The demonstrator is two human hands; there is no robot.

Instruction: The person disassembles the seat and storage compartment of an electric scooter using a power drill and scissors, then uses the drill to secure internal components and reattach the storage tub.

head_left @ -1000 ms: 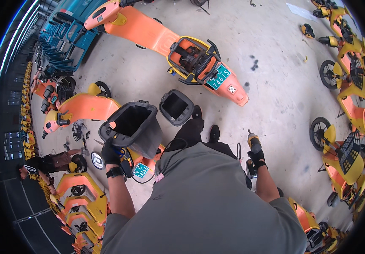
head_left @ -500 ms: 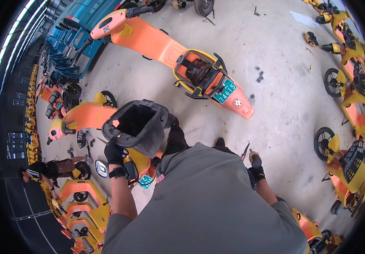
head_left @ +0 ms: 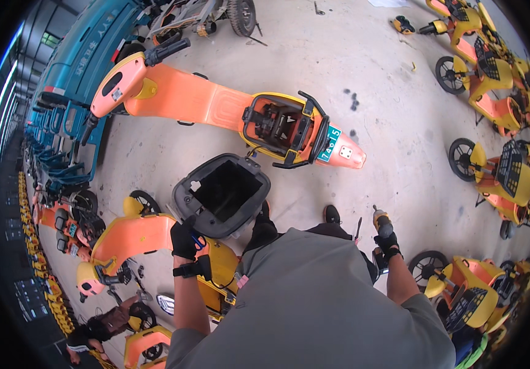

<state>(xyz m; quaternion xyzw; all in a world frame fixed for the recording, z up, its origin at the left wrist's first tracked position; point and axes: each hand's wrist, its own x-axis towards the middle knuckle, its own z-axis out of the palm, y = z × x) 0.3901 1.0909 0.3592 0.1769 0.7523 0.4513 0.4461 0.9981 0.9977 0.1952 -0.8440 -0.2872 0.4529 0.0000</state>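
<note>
My left hand (head_left: pixel 184 240), in a black glove, grips the near edge of a dark plastic bin (head_left: pixel 185 195), along with what looks like a blue-handled tool. The bin is held over a yellow and orange scooter (head_left: pixel 219 270). My right hand (head_left: pixel 386 243), gloved too, is closed on a yellow and black power drill (head_left: pixel 381 221), its bit pointing forward. Ahead of me lies an orange scooter (head_left: pixel 185 98) with its seat compartment (head_left: pixel 277 126) open, showing black parts inside.
Rows of yellow scooters (head_left: pixel 492 172) line the right side. Teal vehicles (head_left: pixel 77 67) and a wheeled frame (head_left: pixel 185 18) stand at upper left and top. A co-worker (head_left: pixel 102 320) crouches among scooters at lower left. Another orange scooter (head_left: pixel 123 240) is on my left.
The bin has moved forward and right, toward the open scooter, with its opening tipped more toward me. The view has turned, and the co-worker now appears lower. The drill stays in my right hand.
</note>
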